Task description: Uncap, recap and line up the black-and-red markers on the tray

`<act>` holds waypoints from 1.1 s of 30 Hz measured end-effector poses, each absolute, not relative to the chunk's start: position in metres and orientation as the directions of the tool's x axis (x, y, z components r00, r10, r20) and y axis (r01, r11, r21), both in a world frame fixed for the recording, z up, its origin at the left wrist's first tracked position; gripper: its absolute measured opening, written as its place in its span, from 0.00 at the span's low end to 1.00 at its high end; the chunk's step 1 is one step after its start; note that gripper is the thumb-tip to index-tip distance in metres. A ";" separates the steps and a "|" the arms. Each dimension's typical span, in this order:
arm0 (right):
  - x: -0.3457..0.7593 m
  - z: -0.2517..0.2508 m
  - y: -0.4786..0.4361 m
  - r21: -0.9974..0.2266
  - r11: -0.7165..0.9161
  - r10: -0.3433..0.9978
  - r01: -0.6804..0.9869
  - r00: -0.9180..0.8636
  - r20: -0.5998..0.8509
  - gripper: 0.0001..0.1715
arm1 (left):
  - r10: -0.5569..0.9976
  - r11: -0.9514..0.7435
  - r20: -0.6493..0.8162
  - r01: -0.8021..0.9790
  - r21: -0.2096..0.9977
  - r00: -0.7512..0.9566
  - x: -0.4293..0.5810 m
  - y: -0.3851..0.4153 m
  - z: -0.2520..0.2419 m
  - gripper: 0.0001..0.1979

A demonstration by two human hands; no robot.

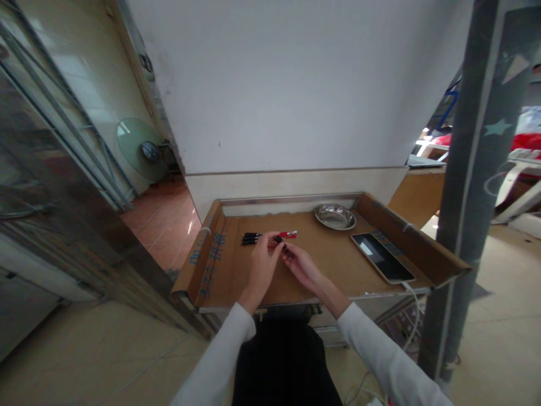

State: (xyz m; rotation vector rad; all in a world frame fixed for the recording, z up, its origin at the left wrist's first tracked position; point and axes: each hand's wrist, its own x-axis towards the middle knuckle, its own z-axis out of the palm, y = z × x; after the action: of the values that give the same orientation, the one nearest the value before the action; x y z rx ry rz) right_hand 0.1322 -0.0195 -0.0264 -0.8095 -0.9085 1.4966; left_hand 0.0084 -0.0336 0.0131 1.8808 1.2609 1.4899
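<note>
Looks unfinished: has pens [250,242] lined up, black bit [278,239], maybe a cap, pinched in near-closed left hand [265,259] and right hand [302,266].

I see soft, dim indoor light, glints on a round silver metal dish [335,217], glare on glossy reddish floor tiles [169,220], my view's edges stretched, blurred.

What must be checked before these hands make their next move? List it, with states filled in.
1. Left hand holding the small black piece: ok.
2. Right hand close to that piece: ok.
3. Right hand's grip: cannot tell, too small.
4. Pens lying on the cardboard: ok.
5. Metal bowl upright: ok.
6. Phone lying clear of both hands: ok.
</note>
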 end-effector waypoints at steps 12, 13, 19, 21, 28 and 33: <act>0.163 -0.018 -0.023 -0.606 -0.356 0.928 -0.711 -0.344 -0.143 0.10 | 0.846 -0.489 0.529 0.294 0.821 -0.069 0.016 -0.021 0.027 0.10; 0.166 -0.017 -0.022 -0.610 -0.356 0.929 -0.708 -0.341 -0.147 0.10 | 0.853 -0.468 0.507 0.251 0.847 -0.123 0.012 -0.017 0.026 0.11; 0.190 -0.025 -0.012 -0.738 -0.285 0.953 -0.611 -0.262 -0.151 0.09 | 0.907 -0.360 0.361 0.046 0.932 -0.215 -0.003 0.005 -0.003 0.12; 0.195 -0.027 -0.012 -0.804 -0.218 0.971 -0.553 -0.203 -0.124 0.09 | 0.947 -0.308 0.308 0.016 0.951 -0.093 0.000 0.008 -0.018 0.11; 0.204 -0.029 -0.016 -0.953 -0.035 0.999 -0.302 -0.033 -0.026 0.18 | 0.973 -0.227 0.228 0.039 0.973 -0.044 0.015 0.017 -0.041 0.09; 0.211 -0.032 -0.009 -0.985 0.112 0.991 -0.133 0.083 0.101 0.18 | 0.978 -0.200 0.196 -0.061 0.978 -0.069 0.017 0.030 -0.037 0.09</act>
State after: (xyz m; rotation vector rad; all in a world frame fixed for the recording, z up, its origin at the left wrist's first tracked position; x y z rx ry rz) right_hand 0.2105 -0.0091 -0.0321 -1.0658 -1.1019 1.1375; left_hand 0.0167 0.0299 -0.0366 1.2725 1.1030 1.4333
